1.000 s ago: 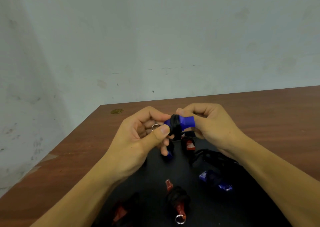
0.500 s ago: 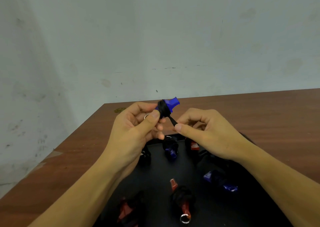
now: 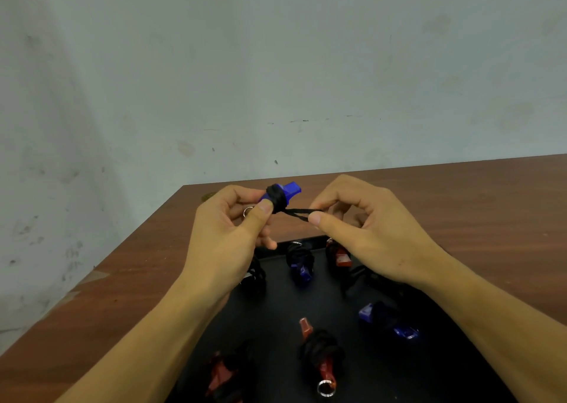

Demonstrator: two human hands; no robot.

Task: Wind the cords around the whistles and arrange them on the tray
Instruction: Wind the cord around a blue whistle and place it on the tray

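Your fingers [image 3: 265, 207] on the left hand [image 3: 227, 240] are curled round the blue whistle [image 3: 287, 192], thumb pressed on the wound black coil, holding it up in the air above the far edge of the tray; the fingers of your right hand [image 3: 368, 227] pinch the free end of the cord [image 3: 299, 214], a short doubled loop drawn out to the right from the coil. I'd judge the risk lies in that short tail: if your left thumb lifts off before the end is tucked, the turns could spring loose, and a hard pull from the right could drag the coil off toward the mouthpiece. Below your hands the black tray [image 3: 352, 295] lies on the brown worktop [image 3: 491, 206]. It holds a wrapped blue whistle [image 3: 302, 267] and a red whistle [image 3: 339, 253] at its far end, a dark bundle [image 3: 256, 275] partly under your left wrist, another blue whistle [image 3: 388, 319] at the right, and near you a wound red whistle with a key ring [image 3: 322, 359] and a second red one [image 3: 228, 372] at the lower left.
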